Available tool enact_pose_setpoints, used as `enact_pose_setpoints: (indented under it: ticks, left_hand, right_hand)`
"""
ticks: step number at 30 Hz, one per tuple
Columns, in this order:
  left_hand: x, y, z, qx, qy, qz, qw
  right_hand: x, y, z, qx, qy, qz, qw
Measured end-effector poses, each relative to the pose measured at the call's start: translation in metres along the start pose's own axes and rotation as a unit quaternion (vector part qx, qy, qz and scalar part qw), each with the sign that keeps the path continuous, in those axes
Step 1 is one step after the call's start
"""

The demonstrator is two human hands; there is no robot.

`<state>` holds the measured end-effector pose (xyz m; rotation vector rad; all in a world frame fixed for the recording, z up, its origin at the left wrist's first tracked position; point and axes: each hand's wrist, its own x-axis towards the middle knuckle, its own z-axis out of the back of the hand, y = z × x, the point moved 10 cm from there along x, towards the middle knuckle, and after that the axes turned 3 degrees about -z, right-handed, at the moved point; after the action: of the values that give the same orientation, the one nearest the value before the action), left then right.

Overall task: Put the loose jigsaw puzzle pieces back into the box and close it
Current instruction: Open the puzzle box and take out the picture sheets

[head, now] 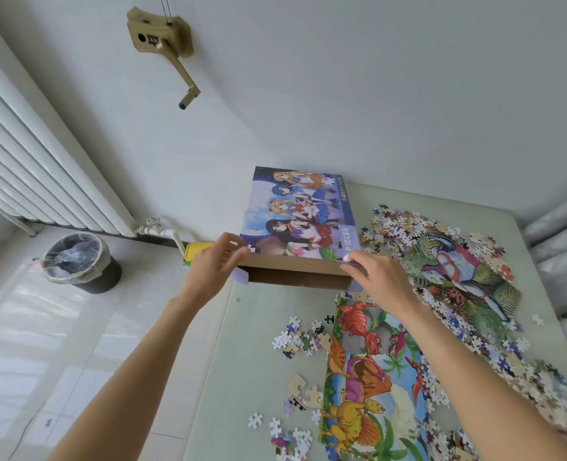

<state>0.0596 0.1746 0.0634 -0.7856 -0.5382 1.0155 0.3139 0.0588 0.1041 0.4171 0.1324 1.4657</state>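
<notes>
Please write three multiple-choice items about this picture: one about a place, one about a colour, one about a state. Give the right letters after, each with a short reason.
1. Where does the trash bin stand?
A. On the floor left of the table
B. On the table
C. Behind the dinosaur picture

2. What colour is the lid of the small container beside the puzzle box?
A. Red
B. Yellow
C. Black

3. How is the near end of the puzzle box?
A. Taped shut
B. Open, flap up
C. Crushed flat

Answers:
1 A: it stands on the floor tiles near the radiator.
2 B: its top shows yellow beside the left hand.
3 B: the left hand and the right hand grip the raised flap over the brown inside.
</notes>
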Motion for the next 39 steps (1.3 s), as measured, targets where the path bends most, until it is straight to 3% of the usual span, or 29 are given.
enact_pose_setpoints:
  ticks: [2, 4, 6, 9, 11, 14, 17, 20, 25, 28, 34, 39]
  left_hand:
    - [-0.004, 0.01, 0.01, -0.151, -0.078, 0.026, 0.985]
    - [-0.014, 0.03, 0.012, -0.286, -0.139, 0.061, 0.946]
    - [-0.023, 0.042, 0.0, -0.338, -0.13, 0.088, 0.928]
    - [-0.015, 0.031, -0.014, -0.277, -0.092, 0.082, 0.953]
    - [0.001, 0.019, 0.001, -0.2, -0.148, 0.073, 0.966]
    - [0.014, 0.002, 0.033, -0.108, -0.243, 0.101, 0.959]
    - [0.023, -0.024, 0.046, -0.03, -0.249, 0.058, 0.966]
    - [0.025, -0.054, 0.051, -0.008, -0.237, 0.01, 0.971]
    - [0.01, -0.113, 0.093, -0.032, -0.314, -0.01, 0.949]
    - [0.008, -0.136, 0.107, -0.058, -0.318, -0.017, 0.946]
    - [0.015, -0.149, 0.126, -0.113, -0.321, -0.024, 0.94]
    - [0.013, -0.145, 0.148, -0.129, -0.341, -0.021, 0.931]
  right_hand:
    - [0.003, 0.002, -0.002, 0.024, -0.018, -0.014, 0.999]
    - [0.009, 0.005, 0.001, 0.044, -0.04, -0.03, 0.998]
    - [0.015, 0.006, 0.011, 0.082, -0.069, -0.047, 0.993]
    - [0.025, 0.01, 0.025, 0.172, -0.082, -0.073, 0.979]
    - [0.032, 0.015, 0.036, 0.221, -0.081, -0.083, 0.968]
    - [0.037, 0.013, 0.059, 0.208, -0.13, -0.092, 0.965]
    - [0.027, -0.02, 0.06, 0.211, -0.128, -0.198, 0.949]
    - [0.012, -0.041, 0.055, 0.337, -0.098, -0.284, 0.892]
    - [0.012, -0.046, 0.107, 0.404, -0.168, -0.239, 0.867]
    - [0.027, -0.045, 0.135, 0.386, -0.174, -0.213, 0.88]
    - [0.061, -0.03, 0.172, 0.237, -0.176, -0.201, 0.934]
    - [0.081, -0.019, 0.184, 0.291, -0.179, -0.154, 0.927]
